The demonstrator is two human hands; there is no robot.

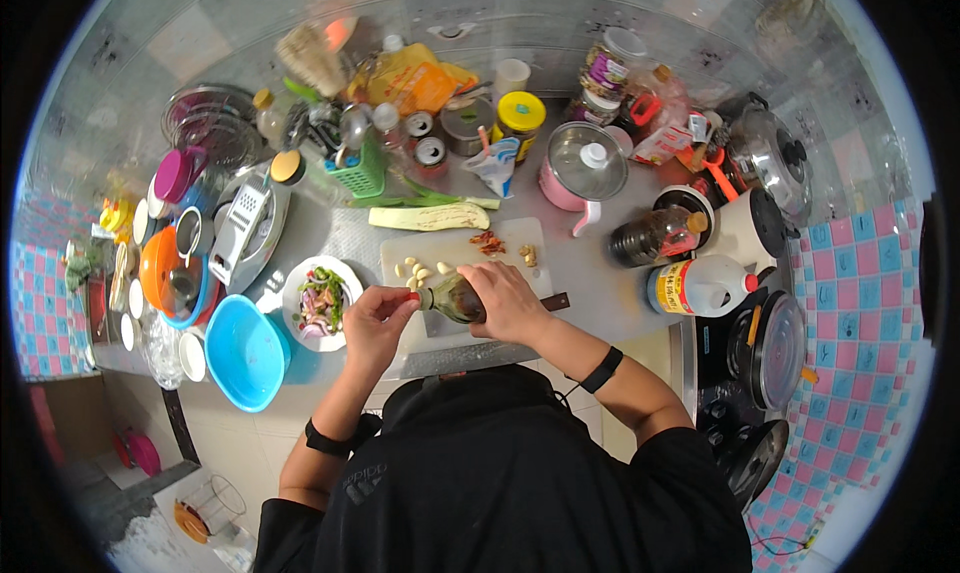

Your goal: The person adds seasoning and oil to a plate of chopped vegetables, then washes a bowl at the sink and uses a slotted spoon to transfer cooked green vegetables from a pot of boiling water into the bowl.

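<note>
My right hand [504,303] grips a glass bottle [459,300] lying nearly level above a white cutting board [390,254]. The fingertips of my left hand [379,322] pinch the red cap [414,296] at the bottle's neck. Several peeled garlic cloves [422,273] lie on the board behind the bottle, with a small pile of chopped red chilli [487,241] and some minced pieces [528,255] to the right. A knife handle [556,301] sticks out past the board's right edge. A patterned plate [292,310] of sliced onion and green pepper stands left of my left hand.
A blue basin [246,352] stands at the front left edge. Behind the board lie a peeled eggplant-like piece [429,217] and a green onion [450,201]. A pink pot [581,169], a dark sauce bottle [651,237] and a white plastic jug [701,286] stand at the right, beside a stove [712,355].
</note>
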